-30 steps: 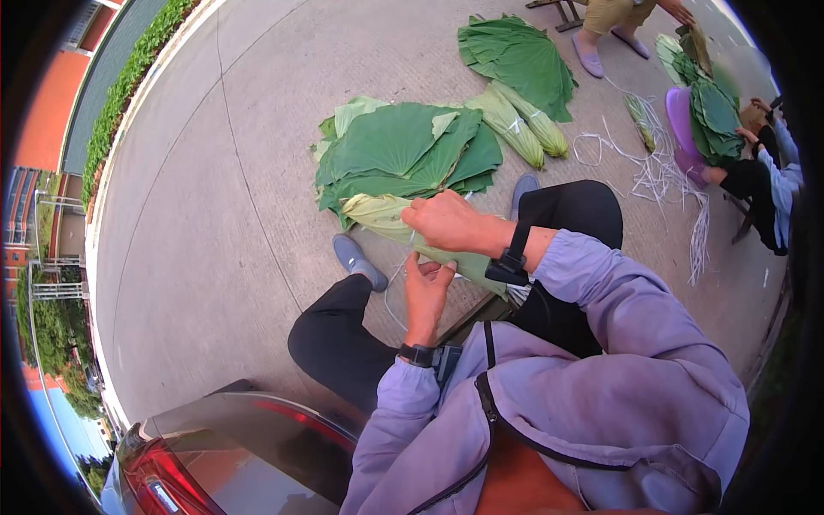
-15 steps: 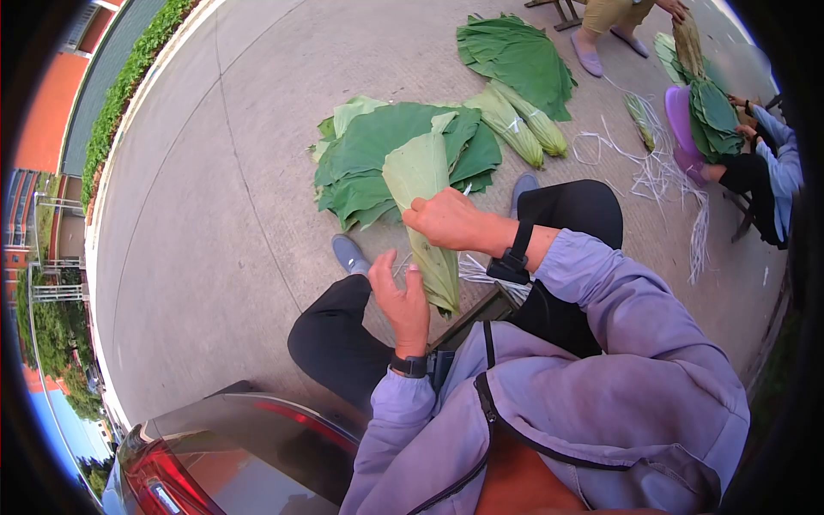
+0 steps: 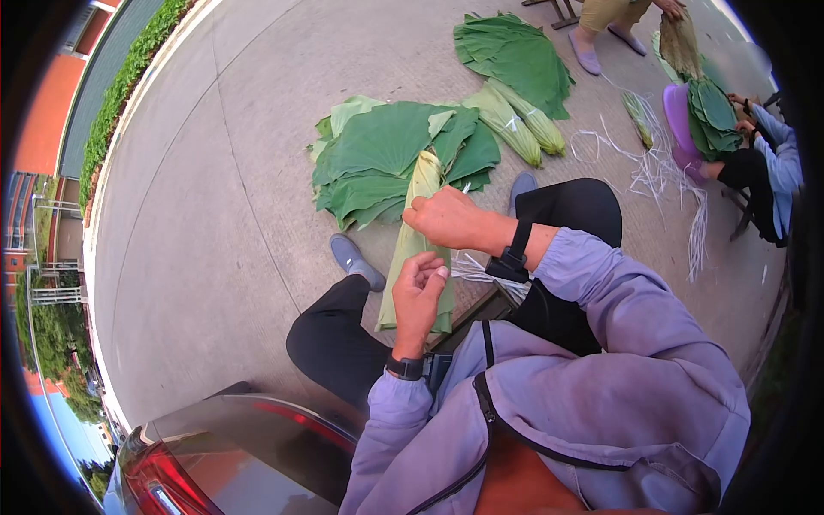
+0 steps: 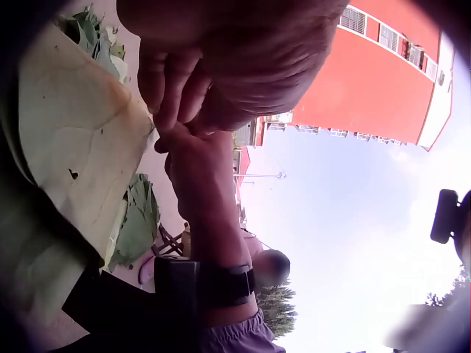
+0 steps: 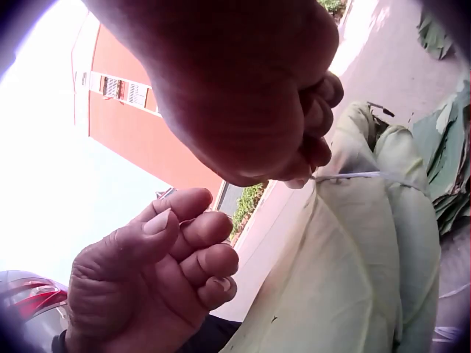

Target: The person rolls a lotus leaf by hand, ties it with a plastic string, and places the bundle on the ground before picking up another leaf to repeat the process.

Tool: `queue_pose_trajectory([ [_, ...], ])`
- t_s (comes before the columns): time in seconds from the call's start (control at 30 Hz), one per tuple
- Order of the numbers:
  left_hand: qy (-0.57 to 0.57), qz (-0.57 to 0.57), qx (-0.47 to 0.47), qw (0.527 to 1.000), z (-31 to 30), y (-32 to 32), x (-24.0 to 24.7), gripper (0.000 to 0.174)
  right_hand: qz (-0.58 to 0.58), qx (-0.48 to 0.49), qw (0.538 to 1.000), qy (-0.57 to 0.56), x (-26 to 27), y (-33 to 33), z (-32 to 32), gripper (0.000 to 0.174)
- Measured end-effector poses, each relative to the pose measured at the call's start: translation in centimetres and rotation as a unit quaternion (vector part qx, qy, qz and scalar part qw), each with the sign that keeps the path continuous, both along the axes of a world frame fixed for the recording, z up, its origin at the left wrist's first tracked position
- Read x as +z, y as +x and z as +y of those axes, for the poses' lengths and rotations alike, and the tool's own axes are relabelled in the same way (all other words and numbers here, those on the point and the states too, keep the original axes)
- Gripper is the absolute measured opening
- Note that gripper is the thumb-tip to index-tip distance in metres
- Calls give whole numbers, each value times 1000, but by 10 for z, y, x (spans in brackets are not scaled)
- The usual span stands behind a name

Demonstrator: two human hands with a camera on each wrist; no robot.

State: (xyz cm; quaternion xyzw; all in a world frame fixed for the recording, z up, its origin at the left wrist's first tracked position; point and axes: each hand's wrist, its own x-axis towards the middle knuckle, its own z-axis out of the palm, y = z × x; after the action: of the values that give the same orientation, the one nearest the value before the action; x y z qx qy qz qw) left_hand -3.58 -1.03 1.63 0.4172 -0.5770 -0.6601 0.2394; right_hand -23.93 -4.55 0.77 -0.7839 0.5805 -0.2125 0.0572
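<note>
Veined leaf bundle (image 5: 353, 250) now upended, right fingers (image 5: 317, 118) clamped on thin string (image 5: 353, 175), left fingers (image 5: 213, 260) loosely curled

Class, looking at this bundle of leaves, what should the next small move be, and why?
Probably the left hand should steady the leaf bundle: it looks free beside it, while the right hand pinches the white string crossing the bundle.
</note>
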Motion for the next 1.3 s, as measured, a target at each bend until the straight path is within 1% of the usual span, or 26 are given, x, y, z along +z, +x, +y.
queue_pose_trajectory([
  [0.03, -37, 25, 57, 997, -6, 6, -1, 39, 2, 3, 1000, 10, 0, 0, 1, 16],
  [0.07, -104, -15, 68, 992, -14, 10, -5, 40, 4, 6, 1000, 19, 0, 0, 1, 16],
  [0.13, -235, -92, 88, 964, -28, 14, -6, 43, -1, 13, 1000, 24, 3, 2, 2, 16],
  [0.17, -192, -123, 76, 971, -29, 16, -6, 53, -7, 17, 1000, 21, 4, 2, 3, 17],
  [0.27, -341, -207, 34, 917, -24, 22, -27, 63, -31, 35, 998, 30, 3, 3, 1, 18],
  [0.3, -355, -212, 30, 910, -22, 20, -25, 67, -41, 43, 998, 37, 4, 5, 1, 19],
  [0.37, -385, -221, 25, 896, -18, 16, -19, 73, -63, 54, 996, 25, 7, 7, 4, 15],
  [0.47, -432, -309, 44, 846, -19, 12, -22, 75, -76, 57, 995, 27, 7, 12, 5, 13],
  [0.53, -278, -267, 66, 920, -25, 16, -34, 76, -81, 51, 995, 23, 10, 13, 2, 13],
  [0.57, -196, -242, 75, 947, -26, 18, -40, 76, -84, 47, 995, 16, 11, 12, 2, 14],
  [0.67, -34, -204, 65, 976, -23, 13, -42, 81, -104, 55, 993, 17, 5, 13, -2, 19],
  [0.7, -76, -205, 72, 973, -20, 14, -44, 82, -109, 56, 992, 20, 1, 12, -3, 22],
  [0.77, -160, -183, 73, 967, -15, 11, -53, 85, -111, 71, 991, 5, 1, 11, -1, 19],
  [0.83, -342, -240, 21, 908, -20, 9, -42, 89, -107, 57, 992, 18, 0, 14, 0, 17],
  [0.87, -345, -239, 11, 908, -21, 6, -31, 93, -97, 52, 994, 24, 0, 16, 0, 16],
  [0.9, -332, -191, 4, 924, -27, 8, -31, 96, -92, 50, 994, 31, 1, 16, 0, 16],
  [0.93, -154, -192, 50, 968, -22, -5, -3, 99, -121, 46, 991, 28, 6, 12, 3, 17],
  [0.97, -80, -139, 76, 984, -27, 1, -15, 97, -155, 48, 986, 24, 11, 12, 6, 17],
  [1.07, 47, -8, 92, 995, -31, 15, -34, 86, -156, 32, 986, 40, 15, 11, 8, 18],
  [1.1, 100, 81, 73, 989, -30, 12, -32, 80, -169, 32, 984, 36, 15, 10, 9, 18],
  [1.13, 154, 167, 53, 972, -28, 9, -25, 75, -182, 32, 982, 32, 16, 11, 9, 18],
  [1.17, 207, 249, 34, 946, -27, 8, -21, 70, -198, 34, 979, 28, 16, 11, 10, 18],
  [1.27, 276, 315, 73, 905, -30, 6, -36, 63, -228, 31, 973, 33, 26, 10, 13, 17],
  [1.3, 241, 296, 67, 922, -29, -2, -33, 62, -282, 15, 959, 2, 20, 14, 11, 17],
])
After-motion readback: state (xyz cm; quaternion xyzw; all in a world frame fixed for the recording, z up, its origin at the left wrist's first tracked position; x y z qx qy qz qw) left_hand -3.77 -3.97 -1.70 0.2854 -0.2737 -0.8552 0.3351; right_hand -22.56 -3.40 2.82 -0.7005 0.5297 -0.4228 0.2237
